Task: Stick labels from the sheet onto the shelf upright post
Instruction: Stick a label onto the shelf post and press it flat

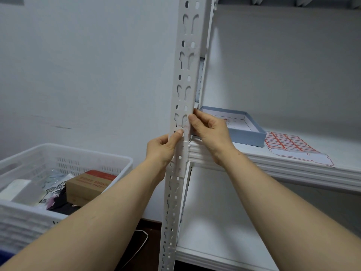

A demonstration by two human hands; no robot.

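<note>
Upright post: the white slotted upright post point(187, 61) stands at the left front corner of the shelf, running from top to bottom of the view.
Left hand: the left hand point(160, 151) grips the post from its left edge, fingers curled behind it and the thumb lying on the front face.
Right hand: the right hand point(211, 132) holds the post at its right edge, thumb on the front face and the other fingers bent round the side.
Label: a small red-edged label point(185, 128) lies on the front face between the two thumbs, blurred; whether it is fully stuck down I cannot tell.
Label sheet: the label sheet point(289, 145) lies flat on the shelf board point(293, 169) near its front edge, well apart from both hands, with rows of red-bordered labels.
Blue box: a shallow open blue box point(246, 134) sits on the same board, between the post and the sheet.
Basket: a white basket point(64, 151) stands left of the post, holding a cardboard box point(88, 184).
</note>
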